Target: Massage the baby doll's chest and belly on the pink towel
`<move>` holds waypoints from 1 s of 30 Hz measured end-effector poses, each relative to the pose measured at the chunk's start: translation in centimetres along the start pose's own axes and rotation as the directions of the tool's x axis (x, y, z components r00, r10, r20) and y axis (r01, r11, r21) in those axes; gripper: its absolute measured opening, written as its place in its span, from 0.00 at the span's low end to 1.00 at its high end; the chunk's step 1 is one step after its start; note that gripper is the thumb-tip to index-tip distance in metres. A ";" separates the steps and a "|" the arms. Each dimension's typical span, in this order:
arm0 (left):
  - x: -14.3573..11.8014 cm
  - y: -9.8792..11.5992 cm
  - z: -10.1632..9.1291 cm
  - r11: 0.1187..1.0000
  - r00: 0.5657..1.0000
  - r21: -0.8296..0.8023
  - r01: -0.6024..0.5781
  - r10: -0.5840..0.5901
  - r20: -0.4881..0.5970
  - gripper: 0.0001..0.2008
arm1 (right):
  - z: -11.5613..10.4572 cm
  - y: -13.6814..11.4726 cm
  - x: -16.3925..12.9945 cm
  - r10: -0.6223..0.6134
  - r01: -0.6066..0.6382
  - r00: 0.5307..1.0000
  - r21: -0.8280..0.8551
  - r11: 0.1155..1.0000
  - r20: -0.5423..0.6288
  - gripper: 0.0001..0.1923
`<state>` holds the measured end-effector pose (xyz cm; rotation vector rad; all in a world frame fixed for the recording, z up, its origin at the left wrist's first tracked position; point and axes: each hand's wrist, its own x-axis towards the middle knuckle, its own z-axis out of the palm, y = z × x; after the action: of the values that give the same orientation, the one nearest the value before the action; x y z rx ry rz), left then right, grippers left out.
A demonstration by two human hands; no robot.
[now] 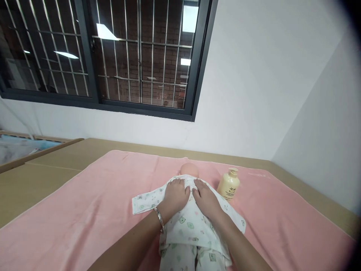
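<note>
A baby doll (pixel 189 170) lies on a pink blanket (pixel 113 195), its head at the far end. It wears a white printed top (pixel 191 226) with sleeves spread to both sides, and matching trousers (pixel 180 258). My left hand (pixel 175 195) rests flat on the upper left of the top, fingers stretched out towards the head. On the upper right of the top lies my right hand (pixel 207 199), also flat, its thumb close to the left one. Neither hand grips anything. Whether the doll faces up or down I cannot tell.
Right of the doll, a pale yellow pump bottle (pixel 229 184) stands on the blanket. The tan tabletop (pixel 59 165) shows around the blanket's edges. A white wall (pixel 239 94) and a dark-framed barred window (pixel 143 109) rise behind. Bluish plastic-looking material (pixel 25 145) lies at the far left.
</note>
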<state>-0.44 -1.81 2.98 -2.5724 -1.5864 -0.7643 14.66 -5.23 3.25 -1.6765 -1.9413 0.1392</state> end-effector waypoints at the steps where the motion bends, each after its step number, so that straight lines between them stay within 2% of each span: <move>1: 0.0 0.0 0.0 1.000 1.000 0.001 0.002 -0.002 0.002 0.19 | 0.3 0.3 0.1 -0.001 0.001 1.000 0.011 1.000 0.004 0.24; 16: -0.1 -0.2 0.5 0.999 1.000 -0.044 0.015 -0.015 0.004 0.19 | 1.0 0.6 0.1 -0.037 0.036 0.999 -0.013 0.999 -0.029 0.26; 30: -0.1 -0.1 0.0 0.999 0.999 -0.040 0.035 -0.034 0.028 0.20 | 1.1 0.4 0.2 -0.051 0.050 0.998 -0.030 0.998 -0.045 0.26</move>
<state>-0.54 -1.87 2.94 -2.6006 -1.6448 -0.7750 14.47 -4.64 2.28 -1.6334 -1.9589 0.0539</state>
